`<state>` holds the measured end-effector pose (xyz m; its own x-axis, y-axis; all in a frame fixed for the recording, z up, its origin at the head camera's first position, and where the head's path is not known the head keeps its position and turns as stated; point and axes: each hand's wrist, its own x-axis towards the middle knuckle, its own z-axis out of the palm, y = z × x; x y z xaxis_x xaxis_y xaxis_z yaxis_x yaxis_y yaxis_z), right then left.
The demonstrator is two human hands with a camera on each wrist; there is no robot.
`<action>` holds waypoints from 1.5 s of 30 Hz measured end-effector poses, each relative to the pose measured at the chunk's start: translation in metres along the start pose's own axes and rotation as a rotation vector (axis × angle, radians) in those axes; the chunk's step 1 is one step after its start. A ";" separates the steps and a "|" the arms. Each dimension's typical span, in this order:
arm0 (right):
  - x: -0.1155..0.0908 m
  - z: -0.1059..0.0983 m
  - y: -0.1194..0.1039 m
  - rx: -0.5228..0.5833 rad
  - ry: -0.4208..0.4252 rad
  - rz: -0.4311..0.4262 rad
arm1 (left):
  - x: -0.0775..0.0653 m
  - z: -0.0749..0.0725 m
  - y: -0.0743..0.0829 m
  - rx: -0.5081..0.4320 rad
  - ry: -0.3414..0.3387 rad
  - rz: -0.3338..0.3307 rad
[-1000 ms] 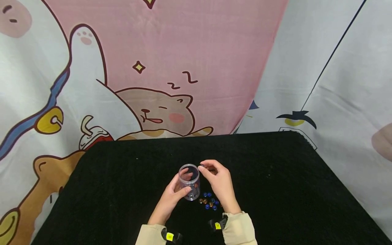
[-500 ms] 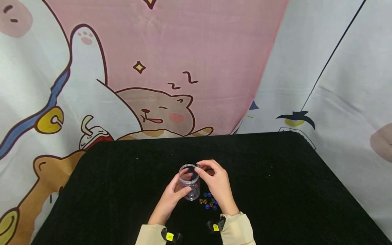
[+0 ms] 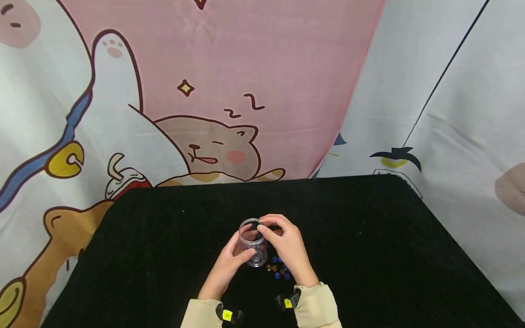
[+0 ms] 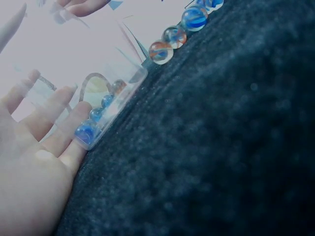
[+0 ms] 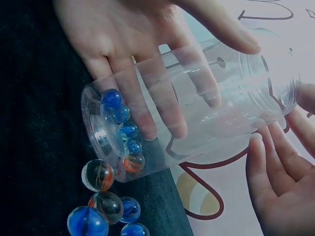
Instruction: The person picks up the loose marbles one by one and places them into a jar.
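Note:
My left hand [image 3: 229, 262] grips a clear plastic jar [image 3: 257, 260] standing upright on the black cloth, its mouth uncovered. In the right wrist view its fingers lie behind the wall and the thumb near the neck. Several glass marbles [image 5: 129, 130], mostly blue with an orange one, rest on the jar's bottom. My right hand [image 3: 289, 243] is at the jar's mouth, thumb and forefinger pinching a small marble right at the rim; the fingers mostly hide it. Beside the jar's base lie several loose marbles [image 3: 277, 275], blue and orange-streaked, partly under the right hand.
Black cloth [image 3: 164, 255] covers the table. Behind it hangs a cartoon-printed curtain [image 3: 287, 68] in pink and white. Both wrists carry black camera straps [image 3: 231, 316] with yellow labels, over cream sleeves.
My right hand has moved left with the pinched marble, from beside the jar to over its mouth. The left hand and jar stay in place.

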<state>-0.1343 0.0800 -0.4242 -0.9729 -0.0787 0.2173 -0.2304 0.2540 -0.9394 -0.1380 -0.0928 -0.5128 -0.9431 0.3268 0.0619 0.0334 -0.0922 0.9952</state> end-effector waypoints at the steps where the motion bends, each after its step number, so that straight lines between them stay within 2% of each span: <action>1: -0.001 0.000 -0.004 -0.004 -0.010 0.004 | 0.000 0.000 0.000 0.001 0.002 -0.003; 6: 0.000 -0.001 -0.010 0.001 -0.045 0.027 | 0.000 -0.002 0.002 -0.010 0.002 0.003; 14: -0.001 -0.002 -0.005 0.034 -0.050 0.026 | -0.001 -0.001 0.002 -0.022 -0.016 0.006; 22: -0.006 0.003 0.001 0.056 -0.053 0.030 | -0.012 0.004 0.022 -0.009 -0.016 -0.043; 25: -0.006 0.004 0.000 0.043 -0.049 0.028 | -0.010 0.002 0.013 0.001 0.000 -0.033; 29: -0.004 0.004 -0.002 0.044 -0.045 0.026 | -0.003 -0.003 -0.003 0.009 0.006 0.011; 45: -0.002 0.001 -0.007 0.037 -0.066 0.047 | -0.001 -0.004 0.000 0.016 -0.003 -0.011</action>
<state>-0.1311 0.0774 -0.4187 -0.9790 -0.1314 0.1556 -0.1822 0.2235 -0.9575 -0.1387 -0.0964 -0.5132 -0.9423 0.3307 0.0514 0.0286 -0.0734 0.9969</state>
